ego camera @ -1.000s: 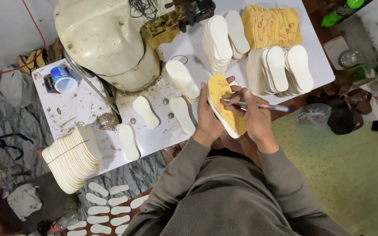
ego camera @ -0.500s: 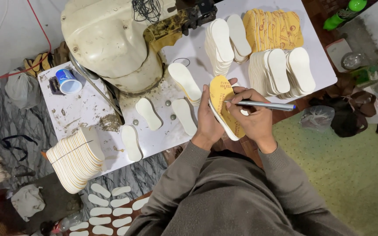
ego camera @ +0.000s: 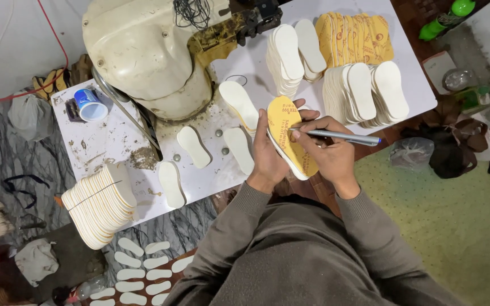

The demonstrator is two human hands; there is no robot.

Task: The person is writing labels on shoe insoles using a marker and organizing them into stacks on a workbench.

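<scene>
Item: yellow insole [ego camera: 290, 133], clamped in our left hand [ego camera: 267, 156] above the desk [ego camera: 199, 181], 6 o'clock edge. Our right hand [ego camera: 327, 153], closed on a pen [ego camera: 338, 136], had shifted slightly; tip now rested on the insole. White insole stacks [ego camera: 364, 93] at 1 o'clock.

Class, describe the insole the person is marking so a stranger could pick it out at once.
Start at the big cream machine on the white table. Just right of it, the left hand props one insole upright while the right hand puts a pen to it. Unlike the white insoles lying flat nearby, it faces up yellow with print.
</scene>
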